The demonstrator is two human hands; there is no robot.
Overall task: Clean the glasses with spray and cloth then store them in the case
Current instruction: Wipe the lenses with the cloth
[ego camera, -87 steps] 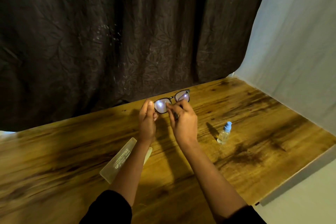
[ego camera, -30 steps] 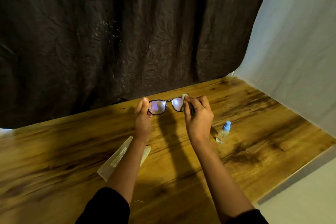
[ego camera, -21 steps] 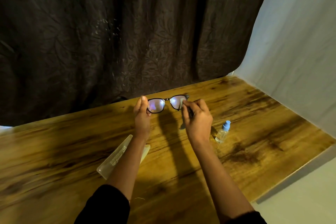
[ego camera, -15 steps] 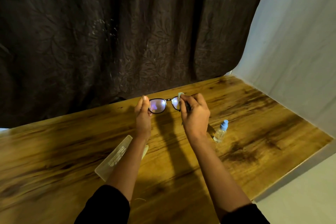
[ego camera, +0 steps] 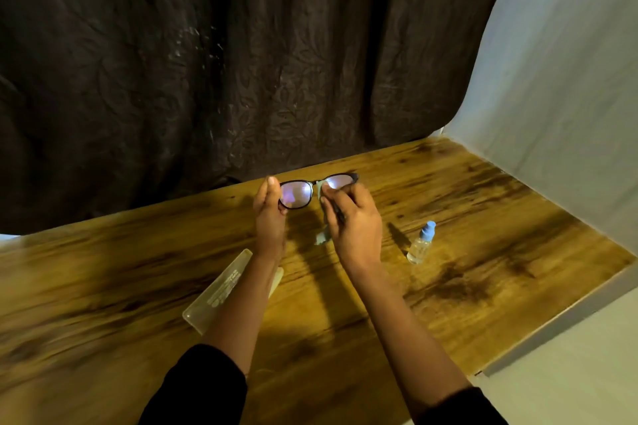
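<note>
Black-framed glasses [ego camera: 296, 193] are held up above the wooden table [ego camera: 483, 235], a violet glare caught in the lenses. The frame's left end is pinched by the left hand [ego camera: 271, 217]. A pale green cloth [ego camera: 321, 187] is pressed to the right lens by the curled fingers of the right hand [ego camera: 355, 221], with one corner left dangling below. A clear case [ego camera: 221, 290] is seen lying on the table under the left forearm. A blue-capped spray bottle [ego camera: 420, 245] is stood upright off to the right, apart from both hands, with a dark curtain [ego camera: 241, 62] hung behind
</note>
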